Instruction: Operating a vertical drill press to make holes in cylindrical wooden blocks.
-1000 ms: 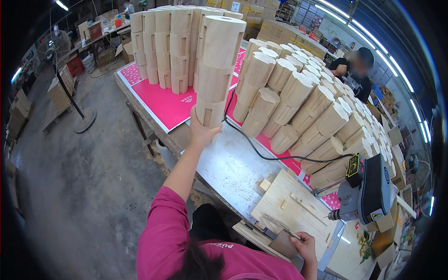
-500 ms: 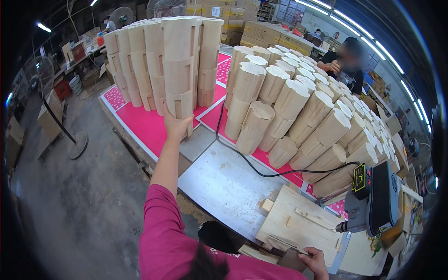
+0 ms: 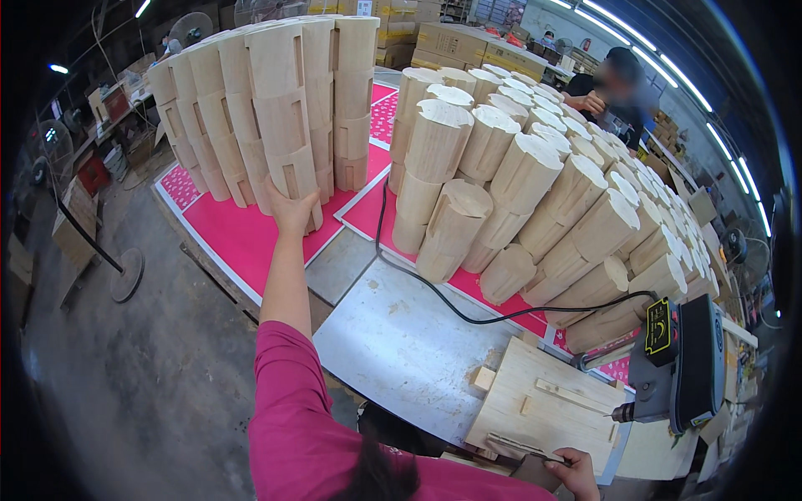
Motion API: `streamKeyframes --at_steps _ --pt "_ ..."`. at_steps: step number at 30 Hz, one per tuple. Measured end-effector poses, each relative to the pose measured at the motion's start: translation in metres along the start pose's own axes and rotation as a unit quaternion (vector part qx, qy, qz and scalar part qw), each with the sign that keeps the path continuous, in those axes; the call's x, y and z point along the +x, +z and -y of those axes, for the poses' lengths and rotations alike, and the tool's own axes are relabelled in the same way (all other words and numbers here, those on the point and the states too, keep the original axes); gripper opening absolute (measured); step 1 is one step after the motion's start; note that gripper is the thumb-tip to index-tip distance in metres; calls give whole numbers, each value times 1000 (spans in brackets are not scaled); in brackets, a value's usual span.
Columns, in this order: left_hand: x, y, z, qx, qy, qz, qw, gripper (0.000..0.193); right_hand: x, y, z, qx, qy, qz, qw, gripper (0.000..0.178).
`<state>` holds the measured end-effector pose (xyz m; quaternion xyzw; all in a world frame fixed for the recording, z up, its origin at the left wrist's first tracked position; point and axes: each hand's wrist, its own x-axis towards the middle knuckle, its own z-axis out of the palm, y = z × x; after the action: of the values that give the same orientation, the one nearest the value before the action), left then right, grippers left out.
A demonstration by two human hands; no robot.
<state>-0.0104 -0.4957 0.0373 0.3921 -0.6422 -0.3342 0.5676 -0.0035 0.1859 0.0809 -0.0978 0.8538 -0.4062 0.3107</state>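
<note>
At the left of the bench, slotted wooden cylinders (image 3: pixel 278 92) stand in tall stacks. My left hand (image 3: pixel 292 209) reaches to the foot of the front stack, its fingers and thumb around the bottom wooden cylinder (image 3: pixel 292 174); some fingers are hidden behind it. Low at the right, my right hand (image 3: pixel 578 474) pinches a thin, flat grey-brown piece (image 3: pixel 535 473) at the edge of a plywood board (image 3: pixel 510 392). What that piece is made of I cannot make out. Beside the board stands a bench drill (image 3: pixel 681 367), its chuck pointing toward the board.
More wooden cylinders (image 3: pixel 526 167) are piled at the centre and right on pink sheets (image 3: pixel 251 238). A black cable (image 3: pixel 451 305) crosses in front of them to the drill. Across the pile sits another person (image 3: pixel 614 92). A fan (image 3: pixel 125 271) stands on the floor at left.
The view has shifted a little, so the stacks sit further left. My left hand stays at the foot of the front stack; my right hand still holds the flat piece.
</note>
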Motion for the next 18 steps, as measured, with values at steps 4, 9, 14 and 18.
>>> streamKeyframes --at_steps 4,9,14,18 --pt "6 4 13 8 22 -24 999 97 -4 3 -2 56 24 -42 997 15" --pt "11 1 19 88 64 -55 993 105 -3 -1 3 -18 18 -32 999 23" --pt "-2 6 -5 230 -38 -38 972 116 -2 -3 0 13 -6 -30 999 20" --pt "-57 29 -40 134 56 -134 980 94 -1 -5 1 28 -56 0 998 19"
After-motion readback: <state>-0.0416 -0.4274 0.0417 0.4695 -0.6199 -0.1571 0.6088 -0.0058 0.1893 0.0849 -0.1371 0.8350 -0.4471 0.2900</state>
